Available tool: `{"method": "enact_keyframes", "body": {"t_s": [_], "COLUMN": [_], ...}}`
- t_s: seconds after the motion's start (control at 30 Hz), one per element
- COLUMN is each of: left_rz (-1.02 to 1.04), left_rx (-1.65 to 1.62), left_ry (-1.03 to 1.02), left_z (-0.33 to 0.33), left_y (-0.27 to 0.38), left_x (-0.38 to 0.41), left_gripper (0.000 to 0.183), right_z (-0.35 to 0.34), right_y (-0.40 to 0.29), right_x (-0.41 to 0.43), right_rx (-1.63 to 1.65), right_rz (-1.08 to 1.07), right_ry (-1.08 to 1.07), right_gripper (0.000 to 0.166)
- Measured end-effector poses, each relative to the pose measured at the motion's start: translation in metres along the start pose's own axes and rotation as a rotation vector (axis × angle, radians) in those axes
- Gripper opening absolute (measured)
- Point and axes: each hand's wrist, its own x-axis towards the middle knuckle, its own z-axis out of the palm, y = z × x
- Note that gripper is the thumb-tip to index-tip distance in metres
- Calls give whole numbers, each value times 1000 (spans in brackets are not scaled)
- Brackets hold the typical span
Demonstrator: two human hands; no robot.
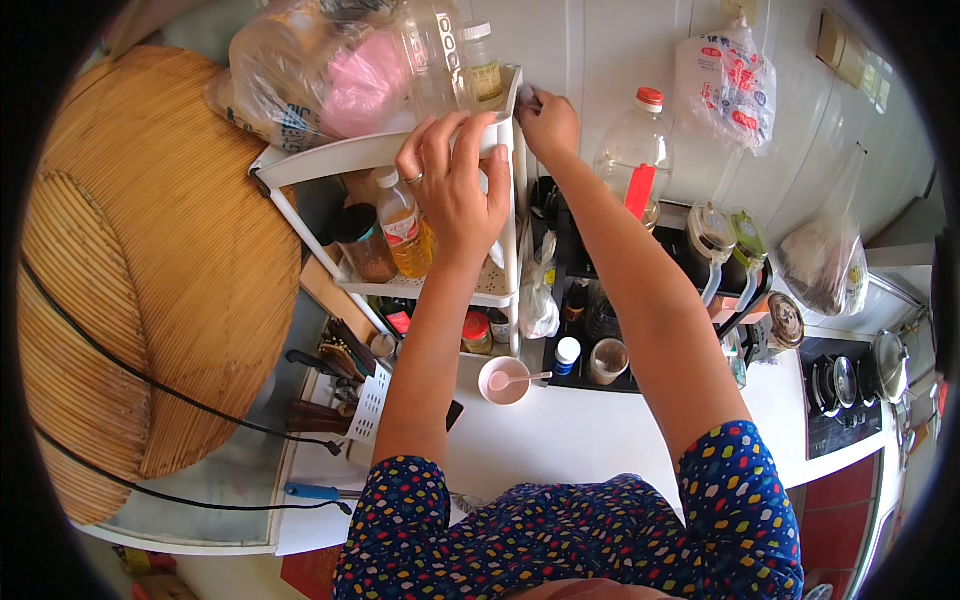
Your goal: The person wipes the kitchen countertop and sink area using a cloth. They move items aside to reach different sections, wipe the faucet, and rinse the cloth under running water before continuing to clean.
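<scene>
At the front rim of a white plastic shelf rack [330, 159], the fingers of my left hand [461, 176] curl over the top tier. My right hand [553, 126] pinches a small grey cloth [528, 97] against the rack's right side, close to the wall. On the top tier stand a clear plastic jar [431, 67], a white-capped bottle [481, 71] and bulging plastic bags [285, 67]. Below my left hand, the middle tier holds a bottle of yellow liquid [405, 232] and a black-lidded jar [365, 244]. The cloth is partly hidden by my fingers.
Large woven straw rounds [202, 225] lean on the left, with black cables in front. A pink bowl with a spoon [504, 380] sits on the white counter [555, 435]. Right of the rack are a black shelf [675, 240], a large oil bottle [637, 150] and a cooktop [832, 435].
</scene>
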Motion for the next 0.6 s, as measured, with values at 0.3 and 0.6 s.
{"method": "enact_keyframes", "body": {"t_s": [0.3,0.6], "left_rz": [18,104], "left_rx": [-6,10], "left_ry": [-14,-45], "left_z": [-3,-8], "left_y": [0,-14], "left_x": [-2,-3], "left_gripper": [35,48], "right_z": [-21,-41], "right_y": [-6,-44], "right_x": [-26,-35], "right_rx": [-186,-568], "right_rz": [-272,-280], "right_ry": [-204,-594], "right_gripper": [16,23]}}
